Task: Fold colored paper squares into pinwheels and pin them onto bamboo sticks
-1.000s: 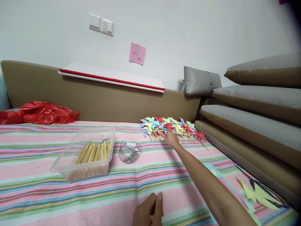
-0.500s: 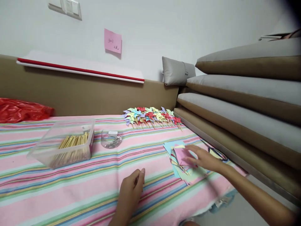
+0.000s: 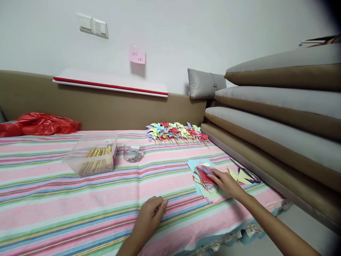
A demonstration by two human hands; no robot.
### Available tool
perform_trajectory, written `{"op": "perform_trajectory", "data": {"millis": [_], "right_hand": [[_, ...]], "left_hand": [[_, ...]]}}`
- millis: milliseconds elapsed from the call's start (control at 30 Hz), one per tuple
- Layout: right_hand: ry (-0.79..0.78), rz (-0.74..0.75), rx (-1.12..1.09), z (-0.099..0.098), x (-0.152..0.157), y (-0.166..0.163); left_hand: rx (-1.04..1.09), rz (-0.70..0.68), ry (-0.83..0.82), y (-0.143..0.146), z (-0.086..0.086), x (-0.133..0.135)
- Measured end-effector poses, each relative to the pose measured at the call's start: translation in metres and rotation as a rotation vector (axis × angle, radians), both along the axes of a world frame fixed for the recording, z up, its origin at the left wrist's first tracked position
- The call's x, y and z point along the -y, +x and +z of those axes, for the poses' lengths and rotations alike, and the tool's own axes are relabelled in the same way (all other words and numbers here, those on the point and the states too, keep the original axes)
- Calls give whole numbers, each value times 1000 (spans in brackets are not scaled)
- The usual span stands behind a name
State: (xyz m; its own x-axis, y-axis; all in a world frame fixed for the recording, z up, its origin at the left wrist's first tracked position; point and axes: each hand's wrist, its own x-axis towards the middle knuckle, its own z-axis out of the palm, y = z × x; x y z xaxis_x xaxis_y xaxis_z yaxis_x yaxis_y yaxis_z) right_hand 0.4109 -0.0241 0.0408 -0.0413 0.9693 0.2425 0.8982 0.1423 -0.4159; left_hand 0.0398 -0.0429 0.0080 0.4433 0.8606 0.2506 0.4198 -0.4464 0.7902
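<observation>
A purple paper piece (image 3: 204, 170) is bent up over the pile, its edge pinched between the thumb and fingers of my right hand (image 3: 223, 181). Directly under it lies a red paper square (image 3: 206, 177), on top of a fanned stack of coloured paper pieces. Larger light blue sheets (image 3: 192, 163) spread beneath the stack. My left hand (image 3: 152, 215) rests on the striped cloth to the left of the pile, fingers curled in and thumb forward; nothing shows in it.
A clear box of wooden sticks (image 3: 97, 163) and a round clear container of small metal pieces (image 3: 134, 154) stand at left. Paper pinwheels (image 3: 176, 133) lie at the back. Scissors (image 3: 247, 172) and yellow scraps (image 3: 236, 176) sit beside stacked cushions (image 3: 266, 121).
My right hand has taken hold of the purple piece and bent it up, baring the red square below. My left hand stays curled on the cloth. The view has shifted left.
</observation>
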Motion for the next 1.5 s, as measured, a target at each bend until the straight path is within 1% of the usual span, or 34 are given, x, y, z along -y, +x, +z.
{"op": "perform_trajectory", "data": {"millis": [100,200,267,333,433,533,633,700,767,833,867,933,1000,1033,1067,1133,1200,1267,1333,1367,1400,1433,1467,1500], "right_hand": [[15,-19,17,-3,-3,2],[26,-5,37,-5,-3,0],[38,8,49,-3,-3,-2],[59,11,55,3,-2,-3],[140,-43,49,23,1,-7],[291,-146,4,55,6,-20],[427,-188,-108,85,8,-47],[445,-155,-213,93,2,-73],[406,-67,-316,88,-11,-101],[353,30,-399,73,-26,-129],[328,69,-431,63,-33,-142],[263,155,-474,43,-41,-163],[182,260,-493,28,-41,-179],[145,304,-500,24,-38,-185],[112,339,-505,23,-36,-191],[58,376,-515,26,-30,-197],[23,367,-525,35,-23,-191],[20,316,-534,44,-9,-169],[72,187,-545,45,19,-127],[122,62,-548,39,37,-102],[217,-168,-556,30,59,-75],[265,-390,-545,16,82,-51],[243,-558,-527,-1,104,-29],[180,-697,-550,-20,125,-13]], "left_hand": [[14,-12,-2,-2,1,3],[32,-24,-20,-6,4,6],[45,-34,-34,-9,5,9],[56,-36,-50,-11,6,13],[62,-14,-74,-11,7,19],[50,27,-92,-4,14,21],[56,56,-120,4,34,21],[134,78,-160,6,52,19],[216,116,-203,5,66,16],[240,150,-232,2,69,11],[243,165,-242,0,66,8],[276,216,-260,-3,52,1],[338,321,-243,-6,37,-10],[349,396,-205,-7,32,-16],[347,424,-158,-8,29,-22],[324,374,-87,-10,30,-33],[252,342,-138,-12,38,-40],[192,358,-175,-14,48,-40],[172,409,-196,-16,55,-36],[178,436,-211,-17,57,-32],[192,456,-228,-18,58,-29],[207,468,-246,-18,58,-26],[219,477,-261,-18,58,-24],[226,480,-272,-17,58,-22]]}}
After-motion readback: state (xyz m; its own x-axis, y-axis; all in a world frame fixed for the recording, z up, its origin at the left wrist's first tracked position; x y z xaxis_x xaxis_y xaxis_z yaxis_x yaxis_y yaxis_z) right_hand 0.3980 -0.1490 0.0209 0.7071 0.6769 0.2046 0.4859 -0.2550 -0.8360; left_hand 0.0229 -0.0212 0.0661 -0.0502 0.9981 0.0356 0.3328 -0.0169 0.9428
